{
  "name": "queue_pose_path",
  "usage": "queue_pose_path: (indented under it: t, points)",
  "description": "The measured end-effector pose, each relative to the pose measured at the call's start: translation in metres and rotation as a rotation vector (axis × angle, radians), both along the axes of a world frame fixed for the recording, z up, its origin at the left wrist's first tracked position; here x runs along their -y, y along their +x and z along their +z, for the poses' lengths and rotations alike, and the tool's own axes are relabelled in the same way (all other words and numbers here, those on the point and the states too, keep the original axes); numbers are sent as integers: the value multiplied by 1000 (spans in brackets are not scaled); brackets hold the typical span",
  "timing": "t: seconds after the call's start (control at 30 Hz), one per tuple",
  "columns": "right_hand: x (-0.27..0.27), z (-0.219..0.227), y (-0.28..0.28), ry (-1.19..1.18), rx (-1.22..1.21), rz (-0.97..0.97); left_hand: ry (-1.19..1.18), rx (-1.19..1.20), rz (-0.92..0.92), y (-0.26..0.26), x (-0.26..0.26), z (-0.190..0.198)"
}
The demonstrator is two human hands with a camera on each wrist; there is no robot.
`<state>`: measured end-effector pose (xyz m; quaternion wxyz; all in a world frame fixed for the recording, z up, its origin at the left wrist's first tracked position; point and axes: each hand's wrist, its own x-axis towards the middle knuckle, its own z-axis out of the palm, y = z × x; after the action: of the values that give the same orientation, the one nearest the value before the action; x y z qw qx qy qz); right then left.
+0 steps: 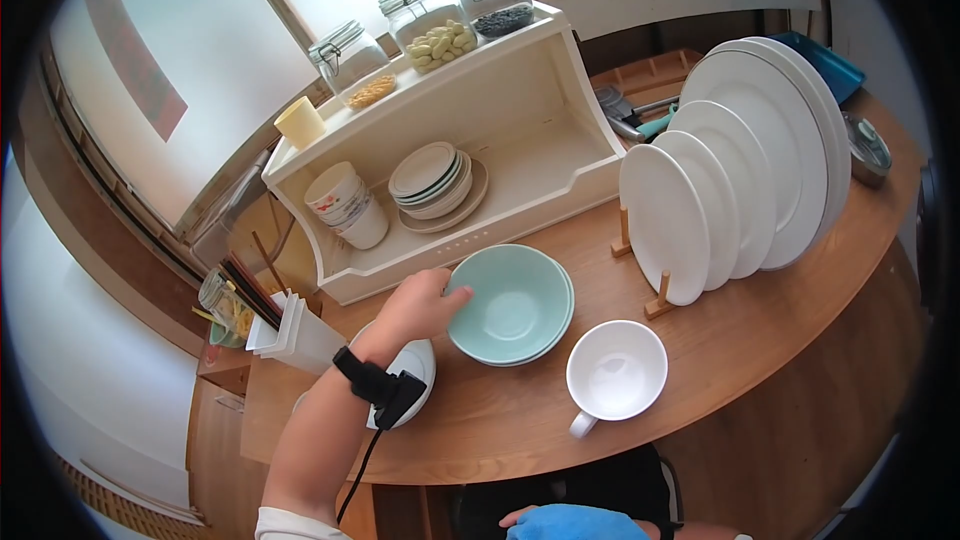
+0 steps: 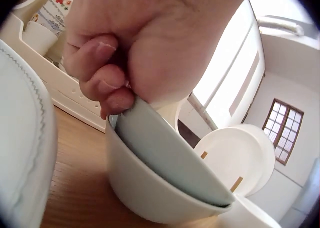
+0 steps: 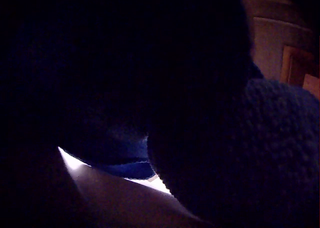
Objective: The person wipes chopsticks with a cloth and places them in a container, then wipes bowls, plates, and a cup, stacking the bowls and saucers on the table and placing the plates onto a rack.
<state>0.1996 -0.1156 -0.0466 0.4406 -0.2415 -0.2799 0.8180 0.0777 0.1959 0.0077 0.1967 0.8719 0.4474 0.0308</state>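
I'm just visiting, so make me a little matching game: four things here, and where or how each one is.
1. Upper green bowl
2. White cup
3. Yellow cup
4. Blue cloth

A. On top of the cream shelf
B. At the head view's bottom edge
C. Rim pinched by the left hand
D. Handle toward the table's near edge

Pairs: 1-C, 2-D, 3-A, 4-B

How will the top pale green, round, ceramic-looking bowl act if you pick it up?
The top bowl may feel slippery, because its inside looks smooth and shiny. It could tip, since the left hand pinches only one side of its rim, and it leans inside the similar pale, round lower bowl.
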Motion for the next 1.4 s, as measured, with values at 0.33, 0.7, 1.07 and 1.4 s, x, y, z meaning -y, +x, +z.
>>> queue_pose_path:
  t: [0.33, 0.7, 1.07, 1.4]
  points:
    - [-10, 17, -11, 34, 93, -58, 37, 425, 112, -60, 61, 36]
    - [-40, 64, -28, 507, 684, -188, 107, 494, -381, -181, 203, -25]
    - [-50, 63, -44, 562, 641, -614, -911, 1594, 323, -149, 215, -51]
    - [-84, 14, -84, 1473, 1324, -812, -632, 1336, 475, -132, 237, -52]
